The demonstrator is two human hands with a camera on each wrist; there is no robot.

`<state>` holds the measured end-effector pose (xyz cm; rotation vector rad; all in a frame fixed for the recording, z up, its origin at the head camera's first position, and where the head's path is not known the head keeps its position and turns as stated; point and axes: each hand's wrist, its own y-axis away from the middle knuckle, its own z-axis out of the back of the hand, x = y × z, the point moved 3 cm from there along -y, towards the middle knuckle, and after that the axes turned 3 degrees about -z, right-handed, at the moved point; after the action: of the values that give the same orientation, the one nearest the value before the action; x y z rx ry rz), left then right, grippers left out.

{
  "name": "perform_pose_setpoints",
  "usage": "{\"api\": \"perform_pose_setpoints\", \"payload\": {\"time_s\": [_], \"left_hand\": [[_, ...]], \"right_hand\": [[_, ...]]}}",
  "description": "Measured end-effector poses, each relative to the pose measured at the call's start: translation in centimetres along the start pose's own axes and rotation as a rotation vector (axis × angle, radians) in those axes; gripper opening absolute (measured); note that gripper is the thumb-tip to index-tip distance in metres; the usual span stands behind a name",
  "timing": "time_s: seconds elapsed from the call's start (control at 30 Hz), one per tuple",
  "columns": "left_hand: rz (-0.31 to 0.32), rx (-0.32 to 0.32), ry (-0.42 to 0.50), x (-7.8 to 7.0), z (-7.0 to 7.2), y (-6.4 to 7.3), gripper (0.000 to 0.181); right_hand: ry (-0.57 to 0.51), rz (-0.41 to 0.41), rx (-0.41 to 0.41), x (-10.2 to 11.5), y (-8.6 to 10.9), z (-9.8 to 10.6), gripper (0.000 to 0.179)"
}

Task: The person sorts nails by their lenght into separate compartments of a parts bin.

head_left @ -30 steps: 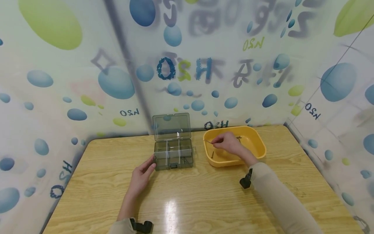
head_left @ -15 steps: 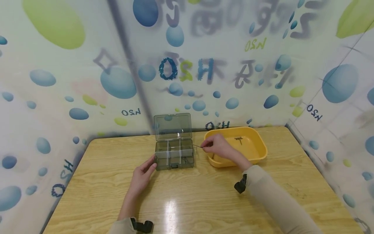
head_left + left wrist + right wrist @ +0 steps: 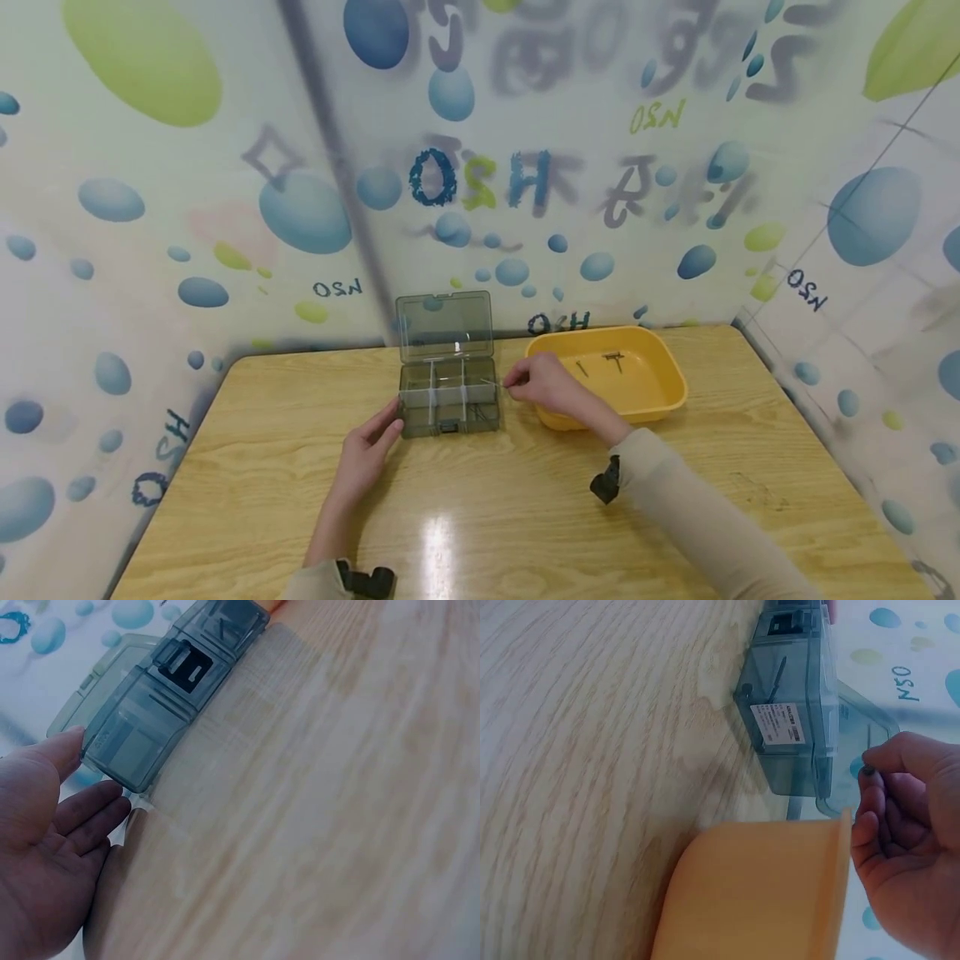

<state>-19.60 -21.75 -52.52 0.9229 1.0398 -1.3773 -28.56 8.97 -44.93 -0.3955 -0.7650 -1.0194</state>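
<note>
R hand: my R hand [image 3: 546, 387] is near the R end of the box; thumb and fingertips are pinched together, almost no gap, w/ a thin screw [image 3: 868, 739] btwn them. The thread is too small to see, so maybe it is a nail.
Screw: its head end is at my fingertips; the free end points to the box. In head view it overlaps the back-right comp.; how high above, I can't tell.
L hand: my L hand [image 3: 362, 457] has fingers loosely extended, the thumb touching the box at its left end; nothing is gripped.
Organizer box: the see-through organizer box [image 3: 795, 769] stands on the table [image 3: 540, 500] w/ lid [image 3: 444, 327] raised; in its front-right comp. lie some dark screws [image 3: 482, 412].
Yellow tray: the yellow tray [image 3: 757, 892] is just to the right of the box, w/ a few loose screws [image 3: 614, 357] in it.
Step in hand: I judge it is the carrying of one screw from tray to box.
Next move: prob. calls for lowering over the chosen comp., clear of the dividers, then loosening the pinch; L hand should keep the box steady. Which comp. is meant, I can't tell.
</note>
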Motion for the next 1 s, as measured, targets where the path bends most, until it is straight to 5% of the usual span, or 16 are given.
{"api": "perform_pose_setpoints", "payload": {"time_s": [0.5, 1.0], "left_hand": [[0.008, -0.003, -0.01, 0.1, 0.0, -0.1, 0.047], [0.001, -0.005, -0.01, 0.1, 0.1, -0.2, 0.046]], "right_hand": [[0.16, -0.014, 0.026, 2.1, -1.2, -1.6, 0.008], [-0.013, -0.007, -0.017, 1.1, -0.6, -0.6, 0.013]]}}
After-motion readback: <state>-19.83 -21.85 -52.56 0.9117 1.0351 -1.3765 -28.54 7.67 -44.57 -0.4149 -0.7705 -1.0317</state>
